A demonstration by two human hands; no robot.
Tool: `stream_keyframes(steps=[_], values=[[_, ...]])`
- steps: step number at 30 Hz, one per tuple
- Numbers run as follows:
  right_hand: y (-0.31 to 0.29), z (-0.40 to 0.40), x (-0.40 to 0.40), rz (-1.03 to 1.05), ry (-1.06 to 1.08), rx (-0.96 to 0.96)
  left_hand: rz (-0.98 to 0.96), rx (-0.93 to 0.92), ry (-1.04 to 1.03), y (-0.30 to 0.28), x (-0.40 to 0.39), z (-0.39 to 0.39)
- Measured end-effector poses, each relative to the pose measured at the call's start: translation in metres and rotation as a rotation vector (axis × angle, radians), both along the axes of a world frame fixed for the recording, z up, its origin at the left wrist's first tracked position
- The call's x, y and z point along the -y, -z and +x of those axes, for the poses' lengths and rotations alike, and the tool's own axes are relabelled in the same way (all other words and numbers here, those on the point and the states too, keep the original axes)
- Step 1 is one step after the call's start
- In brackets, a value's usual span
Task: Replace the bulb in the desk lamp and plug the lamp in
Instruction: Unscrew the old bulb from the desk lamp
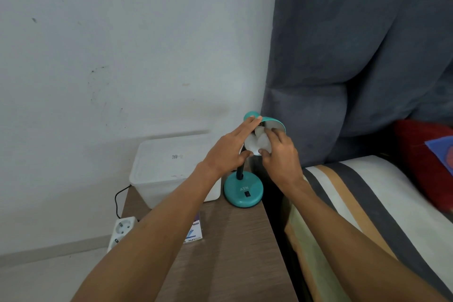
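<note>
Head view: one view only.
Lamp [244, 191]: at the table's [232, 252] far right corner, close to the right edge.
Left hand [228, 149]: fingers nearly straight over the shade [272, 121], thumb under its rim, pinching it so it won't swing.
Right hand [282, 152]: fingers curled round the bulb [260, 142] in the shade, likely to twist it.
Edges: box [169, 167] just left of the lamp; bed [355, 203] along the right edge.
Room: bare wood at the near edge; power strip [121, 230] past the left edge, for the plug.

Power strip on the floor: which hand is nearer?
Left. The left hand holds the lamp shade up and right of the power strip; the right hand grips the bulb farther right.
</note>
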State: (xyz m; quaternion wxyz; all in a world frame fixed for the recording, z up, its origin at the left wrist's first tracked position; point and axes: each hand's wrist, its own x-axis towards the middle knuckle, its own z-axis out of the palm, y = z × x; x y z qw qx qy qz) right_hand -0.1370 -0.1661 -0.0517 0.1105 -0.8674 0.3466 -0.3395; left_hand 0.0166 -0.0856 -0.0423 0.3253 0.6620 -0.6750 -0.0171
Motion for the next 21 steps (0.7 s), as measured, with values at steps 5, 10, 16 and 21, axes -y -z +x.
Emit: stream_keyframes(steps=[5,10,16,21], values=[[-0.005,-0.008,-0.009,0.019,0.004,0.028,0.036,0.053,-0.035,-0.006,-0.003,-0.001],[-0.010,-0.022,-0.026,0.014,-0.001,0.055,0.006,0.117,-0.100,-0.014,-0.022,-0.006],[0.004,-0.033,-0.066,0.035,-0.024,0.073,0.043,-0.060,-0.244,0.006,-0.070,-0.003],[0.031,-0.031,-0.098,0.121,-0.009,0.138,-0.018,-0.141,-0.389,0.038,-0.125,0.000]])
